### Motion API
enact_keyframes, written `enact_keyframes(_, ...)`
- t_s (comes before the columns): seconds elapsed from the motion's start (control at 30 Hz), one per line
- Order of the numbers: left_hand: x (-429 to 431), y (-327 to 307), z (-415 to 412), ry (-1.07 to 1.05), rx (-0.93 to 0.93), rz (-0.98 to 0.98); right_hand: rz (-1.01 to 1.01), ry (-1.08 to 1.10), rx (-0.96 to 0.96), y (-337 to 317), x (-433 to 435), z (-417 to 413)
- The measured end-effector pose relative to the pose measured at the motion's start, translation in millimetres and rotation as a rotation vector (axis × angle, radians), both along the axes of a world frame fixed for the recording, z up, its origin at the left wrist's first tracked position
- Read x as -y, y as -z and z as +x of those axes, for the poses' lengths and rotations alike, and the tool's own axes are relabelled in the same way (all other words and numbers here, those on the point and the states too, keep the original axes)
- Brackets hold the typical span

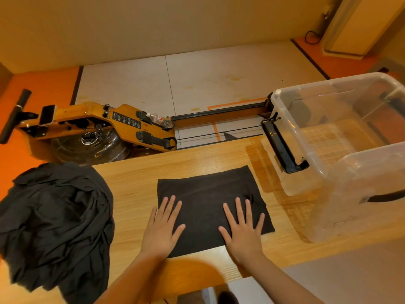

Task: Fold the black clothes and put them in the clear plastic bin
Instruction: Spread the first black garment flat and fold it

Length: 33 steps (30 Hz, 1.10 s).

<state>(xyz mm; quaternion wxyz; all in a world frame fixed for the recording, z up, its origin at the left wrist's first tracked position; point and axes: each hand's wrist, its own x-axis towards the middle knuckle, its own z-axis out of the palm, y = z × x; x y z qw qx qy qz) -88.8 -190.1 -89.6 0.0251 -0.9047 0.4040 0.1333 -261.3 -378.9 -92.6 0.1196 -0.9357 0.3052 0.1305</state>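
Left hand (163, 224): palm down, fingers straight and spread, gripping nothing; pressed flat on the near left part of the folded black garment (210, 191), little finger just past the cloth's edge.
Right hand (243, 229): also flat and unclenched, fingers spread, pressing the near right part of the same garment.
Folded black garment: a tidy rectangle under both palms, running on past the fingertips; lies flat on the wooden table (140, 178).
Pile of black clothes (54, 216): outboard of the left hand, crumpled, apart from it, draped over the table end.
Clear plastic bin (306, 189): outboard of and beyond the right hand, upright on the table, black handle (282, 148) facing the garment; not touching hand or cloth.
Rowing machine (98, 123): on the floor, far beyond the left fingertips; a water bottle (158, 119) lies on it.
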Motion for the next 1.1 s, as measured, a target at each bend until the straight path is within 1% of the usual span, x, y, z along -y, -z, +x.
enact_keyframes(0.1,-3,6,-32,-0.158,-0.032,-0.053,-0.013,-0.252,0.028,-7,39,3)
enact_keyframes(0.13,-2,7,-46,-0.207,-0.052,-0.084,-0.003,-0.276,0.048,-10,52,6)
enact_keyframes(0.2,-2,5,-70,-0.249,-0.053,-0.136,-0.016,-0.222,0.095,-18,68,11)
enact_keyframes(0.27,-8,-1,-71,-0.230,0.006,-0.160,-0.077,-0.173,0.143,-26,63,18)
enact_keyframes(0.33,-20,-5,-52,-0.188,0.059,-0.133,-0.076,-0.186,0.151,-33,36,22)
enact_keyframes(0.4,-32,-5,-28,-0.156,0.107,-0.073,-0.029,-0.204,0.117,-28,2,20)
enact_keyframes(0.47,-40,-6,-14,-0.125,0.109,0.002,0.034,-0.136,0.080,-16,-24,16)
enact_keyframes(0.53,-44,-7,-15,-0.123,0.086,0.047,0.071,-0.070,0.032,-5,-30,14)
enact_keyframes(0.57,-46,-7,-19,-0.139,0.075,0.054,0.048,-0.084,0.009,-4,-25,15)
enact_keyframes(0.7,-55,-4,-55,-0.195,0.028,0.061,-0.061,-0.314,-0.012,-11,25,25)
enact_keyframes(0.8,-55,-4,-80,-0.204,-0.034,0.065,-0.117,-0.305,-0.016,-25,47,34)
enact_keyframes(0.87,-54,-9,-84,-0.157,-0.001,0.018,-0.117,-0.337,0.072,-32,31,30)
enact_keyframes(0.93,-54,-9,-79,-0.031,0.068,-0.060,-0.064,-0.415,0.171,-32,0,16)
enact_keyframes(1.0,-55,-10,-70,0.049,0.089,-0.066,0.011,-0.488,0.155,-20,-30,-3)
enact_keyframes(1.1,-61,-8,-68,0.066,0.034,-0.023,0.047,-0.515,0.067,-3,-53,-30)
